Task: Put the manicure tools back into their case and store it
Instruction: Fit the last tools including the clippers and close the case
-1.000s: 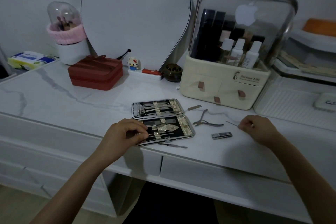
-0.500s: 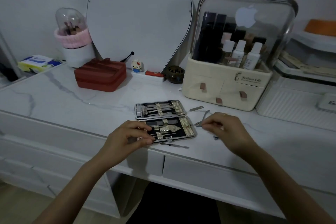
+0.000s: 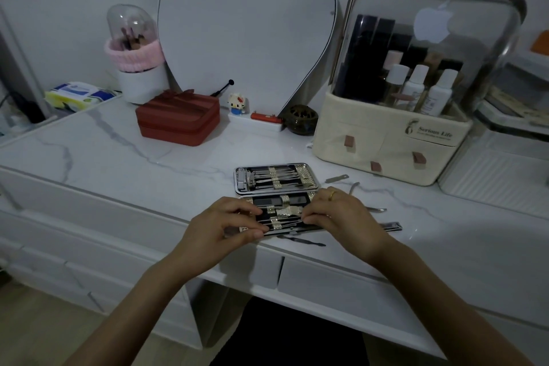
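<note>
Both hands lay on the open case (image 3: 276,180). The left hand (image 3: 218,227) pinched its near edge. The right hand (image 3: 341,217) pinched a thin tool (image 3: 289,224) inside.

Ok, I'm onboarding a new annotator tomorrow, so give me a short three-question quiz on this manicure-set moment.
1. True or false: the manicure case lies open on the marble desk.
2. Which tool lies on the desk just right of the right hand? A) nail clipper B) hairbrush C) scissors with red handles
3. Fill in: the left hand and the right hand both work at the ____ half of the case.

Key: 1 true; 2 A; 3 near (the one closer to the person). Several tools are still loose on the desk, such as the small file and the thin tool in front of the case.
</note>
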